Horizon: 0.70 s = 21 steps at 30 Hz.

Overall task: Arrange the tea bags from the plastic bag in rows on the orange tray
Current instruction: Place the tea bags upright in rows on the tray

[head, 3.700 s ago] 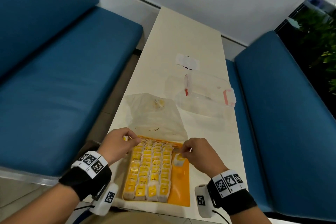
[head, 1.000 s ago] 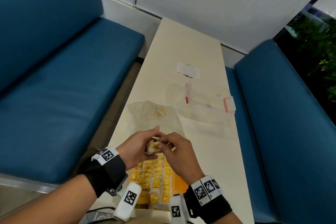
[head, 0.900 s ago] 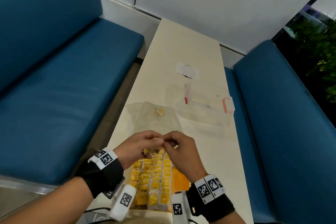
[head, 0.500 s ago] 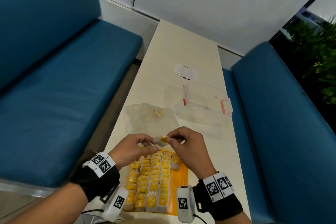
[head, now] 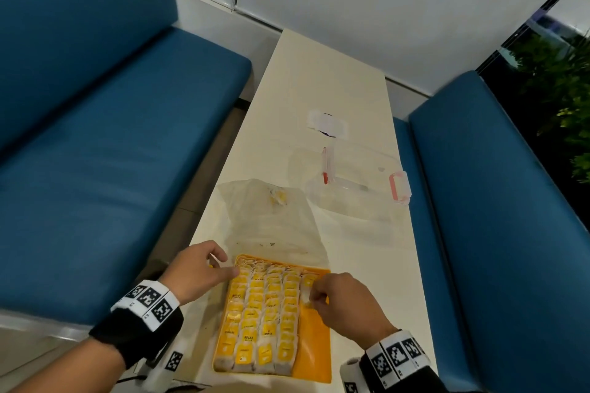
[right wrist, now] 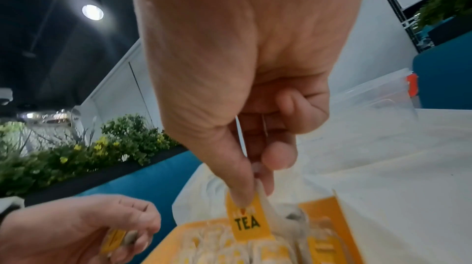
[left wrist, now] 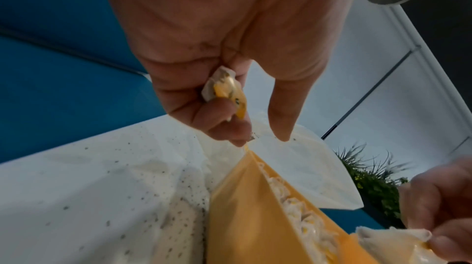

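Note:
The orange tray (head: 314,344) lies at the table's near end, with several rows of yellow-tagged tea bags (head: 261,306) filling its left part. My right hand (head: 314,295) pinches a tea bag (right wrist: 249,222) by its yellow "TEA" tag, low over the tray's partly bare right column. At the tray's far left corner, my left hand (head: 223,265) grips another tea bag (left wrist: 224,88) in its curled fingers, the forefinger pointing out. The clear plastic bag (head: 271,226) lies flat just beyond the tray, with one tea bag (head: 277,196) inside it.
A clear plastic box with red latches (head: 357,182) stands beyond the bag to the right, and a white label (head: 327,123) lies farther back. Blue benches (head: 95,169) flank the narrow table on both sides. Dark specks dot the table by the tray (left wrist: 153,177).
The hands were together above the tray's far end, working on one tea bag. They have parted: the left to the tray's left corner, the right down to the right column with a bag.

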Each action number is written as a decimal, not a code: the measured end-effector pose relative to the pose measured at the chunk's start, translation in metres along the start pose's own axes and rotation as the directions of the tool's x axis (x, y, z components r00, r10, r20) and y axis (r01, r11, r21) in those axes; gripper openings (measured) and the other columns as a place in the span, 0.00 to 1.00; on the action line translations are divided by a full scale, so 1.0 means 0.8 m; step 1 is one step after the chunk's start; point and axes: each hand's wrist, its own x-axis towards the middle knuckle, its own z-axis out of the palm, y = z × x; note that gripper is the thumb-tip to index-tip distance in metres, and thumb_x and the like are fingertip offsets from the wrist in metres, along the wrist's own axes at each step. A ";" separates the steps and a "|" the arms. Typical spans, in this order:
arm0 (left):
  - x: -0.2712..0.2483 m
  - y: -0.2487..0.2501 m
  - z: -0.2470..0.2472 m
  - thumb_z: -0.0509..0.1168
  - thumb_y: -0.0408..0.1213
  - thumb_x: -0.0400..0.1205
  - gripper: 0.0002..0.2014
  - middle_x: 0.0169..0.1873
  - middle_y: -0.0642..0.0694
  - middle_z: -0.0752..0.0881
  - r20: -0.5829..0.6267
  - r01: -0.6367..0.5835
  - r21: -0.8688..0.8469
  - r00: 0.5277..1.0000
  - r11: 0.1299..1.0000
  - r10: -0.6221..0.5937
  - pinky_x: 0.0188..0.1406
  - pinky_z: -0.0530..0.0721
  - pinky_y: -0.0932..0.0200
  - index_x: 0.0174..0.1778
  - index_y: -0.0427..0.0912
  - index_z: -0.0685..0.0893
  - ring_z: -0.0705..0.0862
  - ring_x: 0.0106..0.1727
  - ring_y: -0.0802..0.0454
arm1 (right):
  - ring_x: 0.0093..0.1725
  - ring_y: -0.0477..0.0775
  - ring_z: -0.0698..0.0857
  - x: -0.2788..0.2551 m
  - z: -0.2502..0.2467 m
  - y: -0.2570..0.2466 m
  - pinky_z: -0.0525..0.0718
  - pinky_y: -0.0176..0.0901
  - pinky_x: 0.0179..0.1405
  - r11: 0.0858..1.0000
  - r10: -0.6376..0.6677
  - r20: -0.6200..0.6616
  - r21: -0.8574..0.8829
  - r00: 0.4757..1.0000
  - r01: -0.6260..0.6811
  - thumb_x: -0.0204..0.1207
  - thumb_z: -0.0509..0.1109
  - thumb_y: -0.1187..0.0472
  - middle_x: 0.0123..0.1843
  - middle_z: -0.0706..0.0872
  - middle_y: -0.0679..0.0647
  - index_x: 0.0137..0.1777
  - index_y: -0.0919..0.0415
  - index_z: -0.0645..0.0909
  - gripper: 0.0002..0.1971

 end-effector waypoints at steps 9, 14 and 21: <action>-0.005 0.000 0.008 0.81 0.46 0.74 0.16 0.45 0.48 0.88 0.115 0.025 0.021 0.993 0.999 -0.027 0.28 0.73 0.77 0.54 0.55 0.85 0.88 0.41 0.54 | 0.51 0.55 0.88 0.027 0.021 0.009 0.85 0.44 0.46 0.991 0.029 0.250 -0.136 0.968 0.005 0.74 0.67 0.62 0.51 0.92 0.50 0.50 0.53 0.92 0.12; -0.003 0.002 0.005 0.81 0.47 0.73 0.16 0.44 0.51 0.88 0.136 0.021 0.040 0.990 0.999 -0.026 0.36 0.74 0.76 0.54 0.57 0.86 0.86 0.45 0.59 | 0.48 0.59 0.86 0.055 0.035 0.012 0.72 0.41 0.40 0.966 0.084 0.089 -0.250 0.993 -0.059 0.77 0.64 0.60 0.52 0.89 0.53 0.54 0.48 0.89 0.14; -0.002 -0.002 0.004 0.80 0.48 0.74 0.16 0.44 0.52 0.88 0.161 0.026 0.023 0.986 0.999 -0.029 0.36 0.76 0.74 0.55 0.57 0.86 0.87 0.47 0.56 | 0.50 0.59 0.89 0.067 0.054 0.013 0.73 0.42 0.38 0.912 0.183 -0.026 -0.368 0.983 -0.179 0.79 0.61 0.62 0.51 0.89 0.54 0.51 0.54 0.87 0.12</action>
